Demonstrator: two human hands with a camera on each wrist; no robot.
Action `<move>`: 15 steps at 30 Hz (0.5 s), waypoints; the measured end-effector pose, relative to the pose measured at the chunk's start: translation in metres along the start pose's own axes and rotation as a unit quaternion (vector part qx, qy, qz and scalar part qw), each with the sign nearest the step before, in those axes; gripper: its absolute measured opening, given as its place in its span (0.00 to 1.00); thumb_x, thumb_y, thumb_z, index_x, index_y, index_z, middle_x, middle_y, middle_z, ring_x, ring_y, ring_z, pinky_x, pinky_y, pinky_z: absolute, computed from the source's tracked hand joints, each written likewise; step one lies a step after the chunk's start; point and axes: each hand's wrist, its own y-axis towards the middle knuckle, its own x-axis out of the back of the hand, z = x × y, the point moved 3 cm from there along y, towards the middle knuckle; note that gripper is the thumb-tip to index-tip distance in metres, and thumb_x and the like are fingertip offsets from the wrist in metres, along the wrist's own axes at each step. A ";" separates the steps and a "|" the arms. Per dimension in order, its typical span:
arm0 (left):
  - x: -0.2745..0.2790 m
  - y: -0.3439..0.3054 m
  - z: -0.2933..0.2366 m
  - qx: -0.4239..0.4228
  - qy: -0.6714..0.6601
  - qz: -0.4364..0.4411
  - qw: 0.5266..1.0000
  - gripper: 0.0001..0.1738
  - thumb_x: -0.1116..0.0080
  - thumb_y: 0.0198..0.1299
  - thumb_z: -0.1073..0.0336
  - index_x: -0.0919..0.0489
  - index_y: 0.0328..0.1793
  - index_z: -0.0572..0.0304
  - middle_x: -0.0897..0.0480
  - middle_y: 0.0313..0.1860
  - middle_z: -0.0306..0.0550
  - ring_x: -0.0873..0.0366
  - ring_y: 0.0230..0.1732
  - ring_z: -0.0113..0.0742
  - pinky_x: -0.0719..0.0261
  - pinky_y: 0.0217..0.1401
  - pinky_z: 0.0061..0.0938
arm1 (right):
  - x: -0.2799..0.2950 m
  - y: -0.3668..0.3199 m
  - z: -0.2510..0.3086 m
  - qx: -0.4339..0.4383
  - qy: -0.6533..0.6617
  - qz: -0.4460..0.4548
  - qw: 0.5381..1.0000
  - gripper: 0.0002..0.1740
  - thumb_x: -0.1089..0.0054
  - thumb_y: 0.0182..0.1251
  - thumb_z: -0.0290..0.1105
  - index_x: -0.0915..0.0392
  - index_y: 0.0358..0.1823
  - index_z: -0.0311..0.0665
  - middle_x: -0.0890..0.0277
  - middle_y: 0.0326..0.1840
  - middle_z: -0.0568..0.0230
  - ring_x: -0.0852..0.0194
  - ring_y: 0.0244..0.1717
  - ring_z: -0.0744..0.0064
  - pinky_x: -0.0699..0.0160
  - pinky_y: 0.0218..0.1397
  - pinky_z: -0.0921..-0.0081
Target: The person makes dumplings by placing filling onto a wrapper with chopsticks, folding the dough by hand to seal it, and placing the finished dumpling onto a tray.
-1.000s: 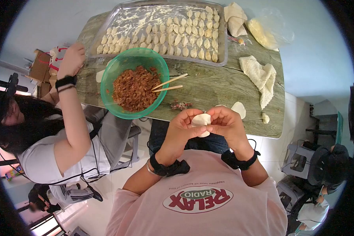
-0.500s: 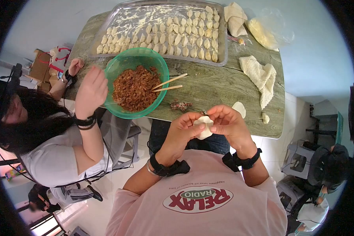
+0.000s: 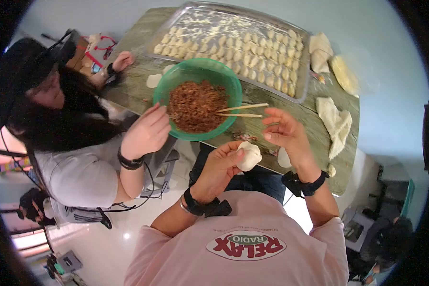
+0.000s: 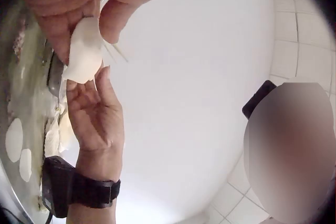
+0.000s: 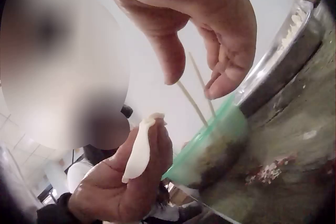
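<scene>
My left hand [image 3: 219, 167] pinches a round white dumpling wrapper [image 3: 249, 156] in front of my shirt, thumb on its face. In the right wrist view the wrapper [image 5: 138, 153] looks thin and bent, its rim ruffled at the top. My right hand [image 3: 291, 138] is raised off the wrapper, fingers loosely bent and holding nothing. Just left of its fingertips, two wooden chopsticks [image 3: 250, 107] lean out of a green bowl [image 3: 237, 88] of brown minced filling [image 3: 198, 107]. Another wrapper [image 3: 284, 158] lies on the table, partly hidden behind my right hand.
A metal tray [image 3: 301, 97] with rows of dumplings [image 3: 252, 62] spans the far side. Another person's hand [image 3: 148, 131] is at the bowl's left rim. Two wrappers [image 3: 153, 81] lie left of the bowl. A cream cloth [image 3: 336, 124] and dough lump [image 3: 331, 169] sit at the right.
My right hand has let go of the wrapper and moved away toward the chopsticks; the left keeps it. The other person's hand has come down beside the bowl. The head view has shifted.
</scene>
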 end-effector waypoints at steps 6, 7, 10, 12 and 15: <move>0.025 -0.012 -0.012 -0.014 -0.047 0.006 0.999 0.16 0.44 0.61 0.65 0.26 0.53 0.63 0.20 0.47 0.46 0.20 0.46 0.32 0.21 0.48 0.26 | -0.017 0.006 0.002 0.001 -0.002 0.006 1.000 0.31 0.37 0.51 0.21 0.34 0.60 0.38 0.32 0.49 0.63 0.29 0.42 0.75 0.28 0.45 0.80; 0.028 -0.014 -0.014 -0.016 -0.047 0.006 0.999 0.16 0.44 0.61 0.65 0.26 0.53 0.64 0.20 0.48 0.46 0.21 0.47 0.32 0.21 0.48 0.26 | -0.013 0.005 -0.002 0.000 -0.005 0.015 1.000 0.31 0.37 0.51 0.21 0.34 0.60 0.38 0.32 0.49 0.63 0.29 0.42 0.75 0.28 0.45 0.80; 0.031 -0.016 -0.013 -0.016 -0.057 -0.005 0.998 0.15 0.45 0.62 0.65 0.26 0.52 0.64 0.20 0.48 0.47 0.21 0.48 0.32 0.22 0.50 0.26 | 0.002 -0.002 -0.013 -0.007 -0.055 0.002 0.998 0.30 0.37 0.51 0.21 0.32 0.58 0.38 0.31 0.47 0.63 0.29 0.42 0.76 0.29 0.45 0.80; 0.030 -0.015 -0.011 -0.012 -0.064 -0.013 0.998 0.15 0.45 0.62 0.65 0.27 0.52 0.64 0.21 0.49 0.47 0.21 0.48 0.33 0.22 0.50 0.26 | 0.007 -0.011 -0.013 -0.067 -0.042 -0.031 0.996 0.29 0.37 0.51 0.22 0.31 0.58 0.38 0.30 0.46 0.64 0.30 0.42 0.76 0.30 0.46 0.80; 0.027 -0.013 -0.007 -0.002 -0.076 0.000 0.997 0.15 0.46 0.63 0.65 0.27 0.53 0.65 0.21 0.50 0.48 0.21 0.49 0.33 0.22 0.51 0.26 | 0.006 -0.010 -0.012 -0.056 -0.057 -0.031 0.996 0.30 0.37 0.51 0.22 0.32 0.59 0.39 0.30 0.46 0.64 0.30 0.41 0.76 0.30 0.46 0.79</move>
